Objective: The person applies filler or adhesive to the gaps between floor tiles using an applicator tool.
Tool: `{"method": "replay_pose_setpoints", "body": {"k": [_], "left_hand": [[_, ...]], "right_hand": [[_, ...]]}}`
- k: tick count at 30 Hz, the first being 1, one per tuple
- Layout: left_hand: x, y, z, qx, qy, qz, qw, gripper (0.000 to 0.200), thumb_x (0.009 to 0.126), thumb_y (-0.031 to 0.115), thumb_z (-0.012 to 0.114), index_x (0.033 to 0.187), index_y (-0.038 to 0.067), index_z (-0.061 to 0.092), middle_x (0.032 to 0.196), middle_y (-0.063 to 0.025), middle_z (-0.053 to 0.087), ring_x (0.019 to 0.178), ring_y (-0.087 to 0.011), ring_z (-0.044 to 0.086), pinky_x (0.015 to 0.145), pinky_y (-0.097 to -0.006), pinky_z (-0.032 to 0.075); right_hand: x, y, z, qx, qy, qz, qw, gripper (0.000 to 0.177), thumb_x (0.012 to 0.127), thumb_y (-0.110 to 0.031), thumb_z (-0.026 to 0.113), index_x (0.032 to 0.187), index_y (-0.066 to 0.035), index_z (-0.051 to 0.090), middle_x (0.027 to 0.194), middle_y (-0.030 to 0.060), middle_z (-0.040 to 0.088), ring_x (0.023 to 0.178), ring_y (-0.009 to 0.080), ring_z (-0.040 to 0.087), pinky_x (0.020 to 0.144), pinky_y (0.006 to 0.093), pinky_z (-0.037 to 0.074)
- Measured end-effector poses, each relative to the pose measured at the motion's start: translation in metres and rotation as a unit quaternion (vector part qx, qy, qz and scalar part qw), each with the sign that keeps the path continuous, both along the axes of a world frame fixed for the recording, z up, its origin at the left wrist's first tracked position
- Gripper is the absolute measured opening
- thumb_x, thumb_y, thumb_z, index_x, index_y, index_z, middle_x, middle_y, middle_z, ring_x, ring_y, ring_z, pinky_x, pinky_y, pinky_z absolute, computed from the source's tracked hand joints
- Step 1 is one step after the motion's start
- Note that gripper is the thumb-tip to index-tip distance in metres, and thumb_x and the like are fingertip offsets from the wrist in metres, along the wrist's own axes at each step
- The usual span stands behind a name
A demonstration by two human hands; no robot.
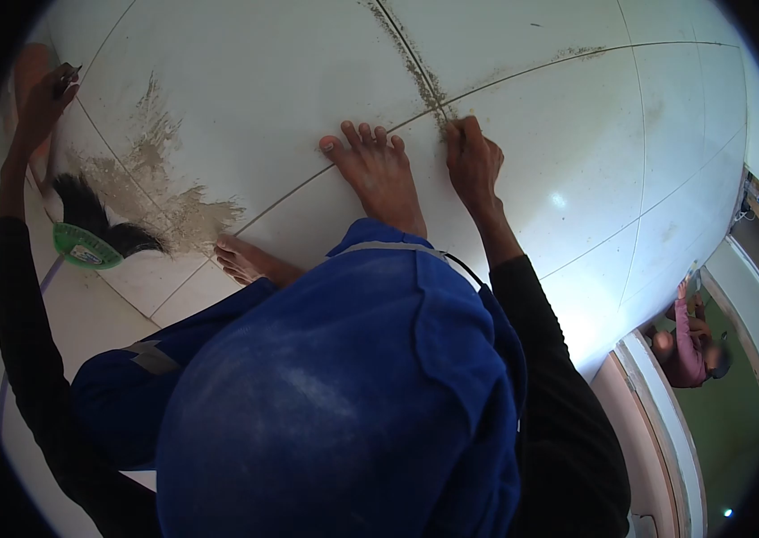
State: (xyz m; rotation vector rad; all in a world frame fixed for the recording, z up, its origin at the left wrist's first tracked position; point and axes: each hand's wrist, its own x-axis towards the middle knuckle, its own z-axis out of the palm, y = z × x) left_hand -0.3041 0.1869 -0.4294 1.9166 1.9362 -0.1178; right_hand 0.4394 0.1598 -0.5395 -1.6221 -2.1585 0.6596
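Note:
My right hand [474,160] is closed at the crossing of two tile joints, its fingertips down at the joint [440,109]; what it holds, if anything, is hidden. At the far left, my left hand [46,103] is closed around a small dark object [66,82] that I cannot make out, near the edge of the tiles. Loose grey-brown debris [415,72] lies along the joint above my right hand. Below my left hand a broom [88,246] with a green head and black bristles rests beside a wide patch of dust [191,211].
My bare feet [379,175] stand on the white tiled floor [568,170], between my hands. A purple broom handle [5,394] runs down at the left. At the right, a person [691,345] in a pink top is beyond a doorway [666,412].

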Motion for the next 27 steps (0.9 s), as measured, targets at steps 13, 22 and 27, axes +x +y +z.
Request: {"method": "replay_pose_setpoints", "body": {"k": [13,22,27], "left_hand": [[-0.009,-0.035,0.012,0.007,0.004,0.031,0.999,0.026,0.100,0.013,0.067,0.122,0.000,0.062,0.095,-0.0124,0.067,0.082,-0.0131,0.061,0.078,-0.0303,0.050],[0.028,-0.002,0.043,0.009,-0.005,0.022,1.000,0.031,0.102,0.016,0.065,0.128,0.000,0.061,0.104,-0.0114,0.072,0.090,-0.0152,0.067,0.086,-0.0320,0.052],[0.017,-0.021,0.048,-0.066,0.050,0.023,0.996,0.036,0.103,0.017,0.065,0.132,-0.003,0.059,0.113,-0.0137,0.074,0.099,-0.0162,0.070,0.090,-0.0323,0.053]], "right_hand": [[0.042,-0.031,0.041,-0.105,-0.085,0.016,0.991,0.010,0.101,-0.016,0.063,0.095,-0.011,0.057,0.065,0.0141,0.066,0.060,0.0388,0.067,0.055,0.0503,0.050],[-0.014,0.012,0.012,-0.021,-0.073,0.018,0.997,0.011,0.102,-0.019,0.063,0.096,-0.011,0.059,0.062,0.0166,0.064,0.062,0.0416,0.068,0.054,0.0514,0.048],[0.033,-0.032,0.020,-0.073,-0.114,-0.001,0.991,0.007,0.101,-0.017,0.061,0.098,-0.012,0.058,0.064,0.0162,0.066,0.062,0.0412,0.068,0.055,0.0524,0.049]]}}
